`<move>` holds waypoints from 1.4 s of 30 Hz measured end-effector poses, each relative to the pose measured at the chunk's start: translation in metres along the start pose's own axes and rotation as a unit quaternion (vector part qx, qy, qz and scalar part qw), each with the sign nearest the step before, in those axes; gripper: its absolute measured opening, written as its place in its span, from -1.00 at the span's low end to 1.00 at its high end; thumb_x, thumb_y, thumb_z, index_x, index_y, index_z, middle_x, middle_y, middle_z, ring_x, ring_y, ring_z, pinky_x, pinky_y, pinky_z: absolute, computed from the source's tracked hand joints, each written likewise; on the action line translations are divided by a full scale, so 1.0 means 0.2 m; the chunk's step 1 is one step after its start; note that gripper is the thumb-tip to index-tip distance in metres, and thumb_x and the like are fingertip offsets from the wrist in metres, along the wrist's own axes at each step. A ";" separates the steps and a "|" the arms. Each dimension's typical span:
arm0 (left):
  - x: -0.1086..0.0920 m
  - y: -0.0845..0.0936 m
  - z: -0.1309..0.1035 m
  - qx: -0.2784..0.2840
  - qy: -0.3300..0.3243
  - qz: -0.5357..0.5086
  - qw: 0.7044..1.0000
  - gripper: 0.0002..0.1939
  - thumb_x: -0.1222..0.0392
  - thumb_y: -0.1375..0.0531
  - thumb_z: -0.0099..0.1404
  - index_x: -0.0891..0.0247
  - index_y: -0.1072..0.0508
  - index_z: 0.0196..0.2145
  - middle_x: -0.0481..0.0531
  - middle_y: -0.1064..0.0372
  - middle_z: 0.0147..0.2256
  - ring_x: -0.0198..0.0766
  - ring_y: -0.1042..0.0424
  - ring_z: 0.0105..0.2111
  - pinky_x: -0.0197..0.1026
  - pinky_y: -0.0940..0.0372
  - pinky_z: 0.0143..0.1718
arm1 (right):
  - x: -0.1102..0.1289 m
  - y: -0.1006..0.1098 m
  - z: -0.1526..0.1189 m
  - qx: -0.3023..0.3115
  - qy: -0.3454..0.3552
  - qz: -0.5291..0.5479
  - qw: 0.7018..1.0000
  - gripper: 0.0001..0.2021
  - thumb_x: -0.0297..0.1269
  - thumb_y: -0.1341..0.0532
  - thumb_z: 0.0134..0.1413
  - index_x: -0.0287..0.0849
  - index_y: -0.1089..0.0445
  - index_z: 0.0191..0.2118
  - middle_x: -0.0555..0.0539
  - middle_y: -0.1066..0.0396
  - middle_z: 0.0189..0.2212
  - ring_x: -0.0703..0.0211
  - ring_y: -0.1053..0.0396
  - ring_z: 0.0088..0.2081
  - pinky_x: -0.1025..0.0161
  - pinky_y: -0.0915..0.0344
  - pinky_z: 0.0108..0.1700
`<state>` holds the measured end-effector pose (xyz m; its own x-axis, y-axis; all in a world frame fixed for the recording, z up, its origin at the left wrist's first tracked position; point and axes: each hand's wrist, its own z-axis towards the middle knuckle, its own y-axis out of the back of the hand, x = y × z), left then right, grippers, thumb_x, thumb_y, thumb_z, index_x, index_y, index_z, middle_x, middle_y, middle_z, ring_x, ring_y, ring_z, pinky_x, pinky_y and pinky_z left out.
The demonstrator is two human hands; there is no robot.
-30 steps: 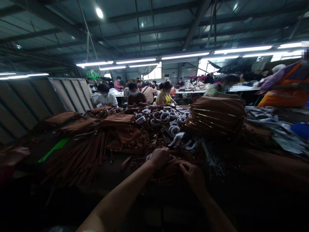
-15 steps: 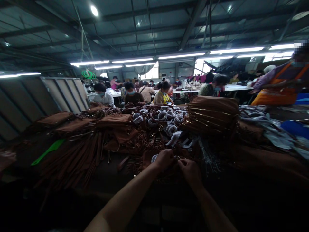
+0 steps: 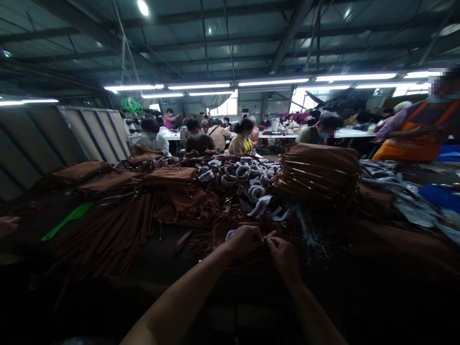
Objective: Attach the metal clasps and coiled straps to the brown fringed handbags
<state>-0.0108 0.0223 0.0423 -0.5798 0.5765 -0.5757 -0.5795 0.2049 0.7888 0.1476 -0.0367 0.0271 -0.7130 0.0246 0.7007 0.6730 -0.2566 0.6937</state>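
My left hand [image 3: 246, 240] and my right hand [image 3: 283, 253] are close together over a brown fringed bag [image 3: 220, 235] at the table's near side. Between the fingertips shows a small gold-coloured metal clasp [image 3: 270, 234]. My right thumb and finger pinch at the clasp's lower end. The left fingers are curled closed beside it, and what they grip is hidden. A roll wrapped in pale material [image 3: 230, 234] sticks out behind my left wrist. Dark surroundings hide the lower parts of the bag.
Beyond lie wrapped strap rolls [image 3: 256, 191], stacked brown bags [image 3: 319, 167] with gold zips and brown strips [image 3: 115, 235]. A green plastic tool [image 3: 68, 220] lies left; clear thin strands [image 3: 309, 235] hang right. Another person's hand [image 3: 7, 224] shows far left. Several people sit beyond; one wears an orange apron [image 3: 406, 143].
The metal clasp now shows more clearly, tilted up between my hands. My hands have barely shifted. The other person's hand at the far left has drawn partly out of view.
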 end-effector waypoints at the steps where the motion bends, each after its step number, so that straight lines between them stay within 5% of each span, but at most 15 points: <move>1: 0.00 0.00 0.01 -0.004 0.013 -0.003 1.000 -0.81 0.13 -0.15 0.20 0.25 -0.48 -0.28 -0.02 -0.47 -0.33 -0.29 -0.40 -0.34 -0.33 -0.21 -0.33 | 0.00 0.00 -0.01 0.002 0.004 0.003 1.000 -0.60 -0.04 -0.01 0.13 -0.16 -0.51 -0.30 -0.14 -0.53 -0.34 0.15 -0.45 -0.35 0.33 -0.17 -0.39; 10: 0.01 -0.03 0.08 0.019 0.051 -0.002 0.999 -0.75 0.27 -0.11 0.15 0.20 -0.54 -0.25 -0.04 -0.50 -0.29 -0.28 -0.43 -0.29 -0.33 -0.22 -0.29 | 0.00 0.01 0.00 0.016 0.002 0.010 1.000 -0.61 -0.03 -0.01 0.11 -0.16 -0.50 -0.35 -0.15 -0.53 -0.36 0.11 -0.46 -0.36 0.30 -0.21 -0.36; 14: -0.01 -0.01 0.09 0.017 0.089 0.006 0.996 -0.77 0.21 -0.13 0.15 0.16 -0.52 -0.26 -0.06 -0.49 -0.32 -0.28 -0.42 -0.31 -0.33 -0.19 -0.35 | -0.04 0.02 0.03 0.055 -0.007 0.109 0.993 -0.65 -0.05 -0.16 -0.04 -0.21 -0.48 -0.28 -0.13 -0.52 -0.36 0.06 -0.46 -0.31 0.27 -0.29 -0.32; 18: -0.04 0.01 0.11 0.020 0.106 -0.013 0.994 -0.79 0.16 -0.11 0.17 0.23 -0.49 -0.30 -0.05 -0.46 -0.33 -0.30 -0.38 -0.36 -0.34 -0.15 -0.41 | -0.08 0.08 0.03 0.098 -0.085 0.321 0.938 -0.55 -0.08 -0.34 -0.28 -0.25 -0.44 -0.22 -0.07 -0.50 -0.40 0.10 -0.46 -0.38 0.24 -0.39 -0.34; 21: -0.06 -0.01 0.14 0.006 0.087 -0.059 0.994 -0.79 0.14 -0.11 0.19 0.31 -0.46 -0.35 0.01 -0.43 -0.39 -0.30 -0.36 -0.41 -0.33 -0.13 -0.45 | -0.09 0.12 0.04 0.050 -0.149 0.437 0.886 -0.51 -0.09 -0.41 -0.37 -0.24 -0.43 -0.23 -0.06 -0.50 -0.41 0.14 -0.46 -0.41 0.24 -0.43 -0.35; 25: -0.04 -0.08 0.16 -0.053 0.032 -0.198 0.978 -0.80 0.12 -0.08 0.26 0.33 -0.37 -0.33 0.06 -0.42 -0.36 -0.29 -0.35 -0.39 -0.33 -0.17 -0.45 | -0.08 0.16 0.09 -0.033 -0.164 0.491 0.855 -0.47 -0.07 -0.43 -0.36 -0.19 -0.42 -0.18 -0.07 -0.52 -0.34 0.17 -0.47 -0.42 0.28 -0.44 -0.41; 31: 0.00 -0.14 0.16 -0.019 0.018 -0.338 0.941 -0.84 0.17 -0.07 0.28 0.34 -0.32 -0.33 0.03 -0.37 -0.47 -0.34 -0.33 -0.51 -0.32 -0.21 -0.47 | -0.11 0.15 0.15 -0.068 -0.118 0.433 0.891 -0.47 0.07 -0.32 -0.23 -0.22 -0.44 -0.16 -0.13 -0.53 -0.34 0.11 -0.49 -0.39 0.23 -0.46 -0.37; 38: -0.03 -0.09 0.13 -0.019 -0.009 -0.307 0.951 -0.90 0.27 -0.19 0.18 0.38 -0.44 -0.37 0.11 -0.42 -0.36 -0.26 -0.38 -0.35 -0.30 -0.24 -0.34 | -0.14 0.16 0.18 0.002 -0.013 0.215 0.976 -0.53 0.07 -0.20 -0.11 -0.22 -0.51 -0.22 -0.14 -0.53 -0.32 0.05 -0.47 -0.33 0.20 -0.41 -0.32; 42: -0.02 -0.12 0.12 -0.048 -0.024 -0.372 0.927 -0.84 0.26 -0.26 0.11 0.37 -0.41 -0.33 0.09 -0.40 -0.35 -0.27 -0.39 -0.34 -0.30 -0.24 -0.34 | -0.12 0.17 0.17 0.049 0.056 0.197 0.978 -0.57 0.05 -0.19 -0.07 -0.21 -0.52 -0.25 -0.15 -0.52 -0.26 0.01 -0.45 -0.21 0.17 -0.39 -0.19</move>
<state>0.0196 0.0345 0.0312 0.0262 0.3391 -0.9404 -0.8585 0.4895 0.1527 0.1943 -0.0130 0.0403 -0.4086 -0.1641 0.8978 0.9112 -0.1303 0.3909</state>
